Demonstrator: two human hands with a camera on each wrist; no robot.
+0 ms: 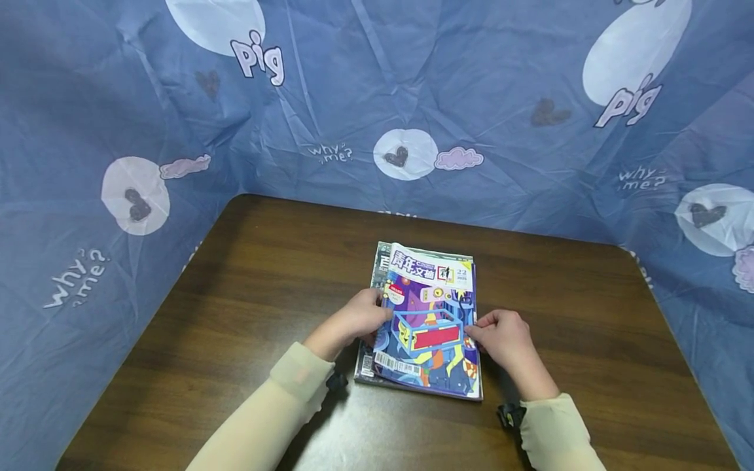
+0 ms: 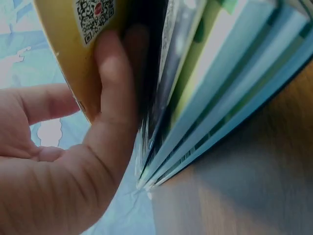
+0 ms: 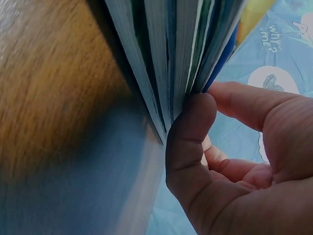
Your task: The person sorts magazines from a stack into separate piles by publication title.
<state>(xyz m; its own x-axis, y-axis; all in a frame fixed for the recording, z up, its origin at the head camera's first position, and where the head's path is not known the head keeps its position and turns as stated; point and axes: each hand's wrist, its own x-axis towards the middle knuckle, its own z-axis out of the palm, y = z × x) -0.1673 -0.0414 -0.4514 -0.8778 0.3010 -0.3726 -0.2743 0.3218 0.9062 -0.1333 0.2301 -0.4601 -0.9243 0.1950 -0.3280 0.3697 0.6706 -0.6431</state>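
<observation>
A stack of magazines (image 3: 155,63) lies on the brown table, the top one (image 1: 427,340) having a colorful purple and blue cover. Beneath it a darker magazine (image 1: 366,366) sticks out at the left. My left hand (image 1: 368,314) grips the top magazine's left edge. In the left wrist view, part of that hand (image 2: 105,132) reaches under its yellow back cover (image 2: 61,49), which has a QR code and stands raised off the ones below. At the right edge, my right hand (image 1: 503,337) pinches the top magazine between thumb and finger (image 3: 190,117).
The wooden table (image 1: 235,327) has rounded far corners. A wrinkled blue cloth (image 1: 330,85) with printed hearts and words hangs behind it and along both sides. Dark wrist devices (image 1: 511,416) sit at both cream sleeves (image 1: 554,432).
</observation>
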